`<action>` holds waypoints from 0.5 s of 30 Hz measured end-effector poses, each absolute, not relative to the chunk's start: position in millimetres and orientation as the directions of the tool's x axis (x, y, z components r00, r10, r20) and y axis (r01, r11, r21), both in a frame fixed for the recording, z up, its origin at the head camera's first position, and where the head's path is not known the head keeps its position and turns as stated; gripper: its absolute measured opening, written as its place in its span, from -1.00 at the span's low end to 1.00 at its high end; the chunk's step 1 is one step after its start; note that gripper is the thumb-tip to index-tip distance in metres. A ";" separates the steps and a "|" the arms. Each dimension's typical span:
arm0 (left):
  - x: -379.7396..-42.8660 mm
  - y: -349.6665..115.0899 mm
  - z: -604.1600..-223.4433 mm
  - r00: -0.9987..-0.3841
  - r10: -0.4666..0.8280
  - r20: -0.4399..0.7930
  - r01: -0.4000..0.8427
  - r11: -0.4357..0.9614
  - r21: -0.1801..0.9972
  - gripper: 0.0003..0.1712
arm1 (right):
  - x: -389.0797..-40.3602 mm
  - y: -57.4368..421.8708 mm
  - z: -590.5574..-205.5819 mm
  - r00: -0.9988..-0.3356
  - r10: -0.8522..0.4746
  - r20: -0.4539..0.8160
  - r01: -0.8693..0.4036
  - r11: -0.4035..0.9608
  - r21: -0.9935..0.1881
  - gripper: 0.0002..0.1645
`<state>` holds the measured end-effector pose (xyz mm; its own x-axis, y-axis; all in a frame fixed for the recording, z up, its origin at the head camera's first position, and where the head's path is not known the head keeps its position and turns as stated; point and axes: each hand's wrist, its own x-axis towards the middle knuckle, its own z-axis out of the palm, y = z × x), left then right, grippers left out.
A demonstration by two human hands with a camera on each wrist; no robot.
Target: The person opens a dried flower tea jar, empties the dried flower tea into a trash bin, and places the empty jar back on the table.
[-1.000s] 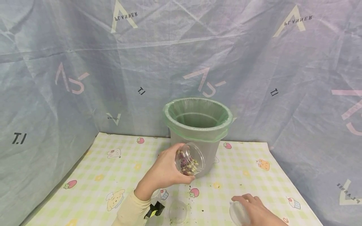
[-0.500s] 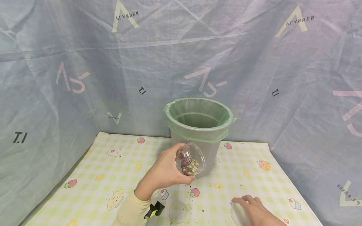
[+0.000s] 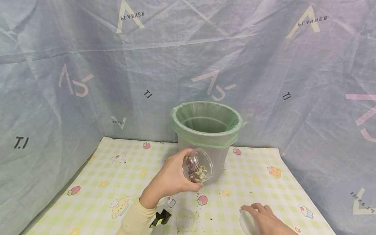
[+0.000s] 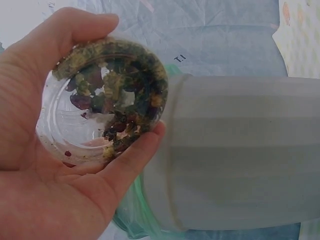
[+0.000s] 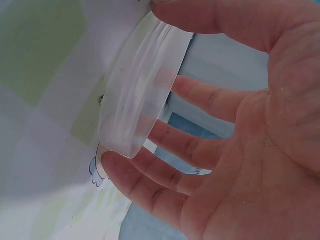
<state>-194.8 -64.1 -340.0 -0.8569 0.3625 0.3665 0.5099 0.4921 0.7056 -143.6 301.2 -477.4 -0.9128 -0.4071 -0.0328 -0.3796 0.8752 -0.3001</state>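
My left hand (image 3: pixel 170 173) grips a clear plastic jar (image 3: pixel 208 160) in front of the bin, thumb and fingers round its side. The jar is tilted, its mouth uncovered. Dried flower bits (image 3: pixel 197 173), yellowish and purple-red, lie inside; the left wrist view shows them through the jar's base (image 4: pixel 112 90). At the lower right, my right hand (image 3: pixel 268 220) holds a round translucent lid (image 3: pixel 248 223) close above or on the tabletop. In the right wrist view its thumb and fingers span the lid's rim (image 5: pixel 137 95).
A grey bin (image 3: pixel 221 160) with a green liner (image 3: pixel 211 139) stands behind the jar. On the checked tablecloth (image 3: pixel 132 176) lies a clear round disc (image 3: pixel 185 220), crumbs scattered beside it. Another clear item (image 3: pixel 162 203) is partly hidden by the left wrist. Grey-blue curtains (image 3: pixel 147 65) enclose the table.
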 end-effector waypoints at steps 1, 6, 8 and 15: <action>-194.7 -64.1 -339.9 -0.856 0.363 0.367 0.511 0.492 0.705 0.07 | -143.8 301.6 -477.8 -0.913 -0.407 -0.037 -0.378 0.874 -0.305 0.16; -194.3 -65.0 -339.9 -0.853 0.367 0.370 0.515 0.485 0.707 0.07 | -143.9 302.0 -477.9 -0.908 -0.416 -0.040 -0.387 0.872 -0.300 0.16; -194.2 -65.7 -339.9 -0.851 0.370 0.373 0.519 0.475 0.711 0.06 | -143.4 301.9 -476.5 -0.906 -0.421 -0.038 -0.395 0.875 -0.279 0.17; -195.0 -67.0 -337.9 -0.839 0.373 0.397 0.536 0.439 0.721 0.06 | -144.3 300.0 -465.9 -0.907 -0.419 0.038 -0.415 0.877 -0.242 0.02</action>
